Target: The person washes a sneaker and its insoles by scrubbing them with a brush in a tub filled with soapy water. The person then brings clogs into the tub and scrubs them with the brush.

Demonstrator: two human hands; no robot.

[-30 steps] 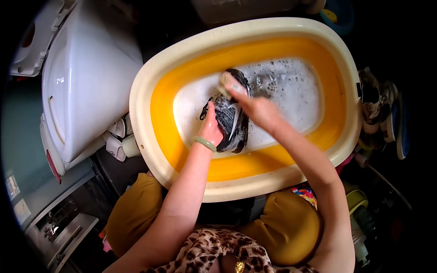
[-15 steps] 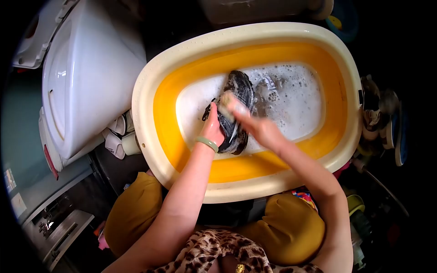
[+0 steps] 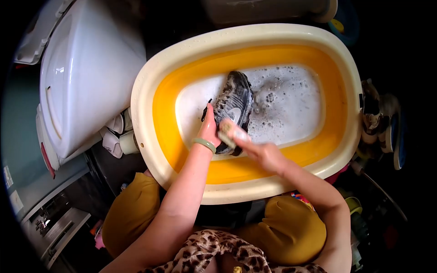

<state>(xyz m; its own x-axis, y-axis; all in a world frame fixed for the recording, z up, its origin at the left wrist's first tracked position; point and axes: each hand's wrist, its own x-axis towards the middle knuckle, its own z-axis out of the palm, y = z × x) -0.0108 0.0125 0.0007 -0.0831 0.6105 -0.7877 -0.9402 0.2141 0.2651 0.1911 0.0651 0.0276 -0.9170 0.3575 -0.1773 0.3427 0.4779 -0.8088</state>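
A wet black shoe (image 3: 235,98) with suds on it is held tilted in the yellow and cream tub (image 3: 159,86), toe toward the far side. My left hand (image 3: 209,129), a pale green bangle at its wrist, grips the shoe at its near left; most of its fingers are hidden. Black laces stick out beside the thumb. My right hand (image 3: 266,154) is closed around a scrubbing brush (image 3: 226,135), blurred by motion, whose bristles are against the near part of the shoe's side. Soapy water (image 3: 287,102) with white foam covers the tub floor.
At the left stands a large white ceramic fixture (image 3: 91,77), with light-coloured shoes (image 3: 113,141) on the floor between it and the tub. More shoes (image 3: 380,120) lie at the right. My knees (image 3: 296,225) are close to the tub's near rim.
The brush in my right hand has moved down the shoe, from its middle toward its near end, uncovering a pale patch on the side. My left hand keeps its hold.
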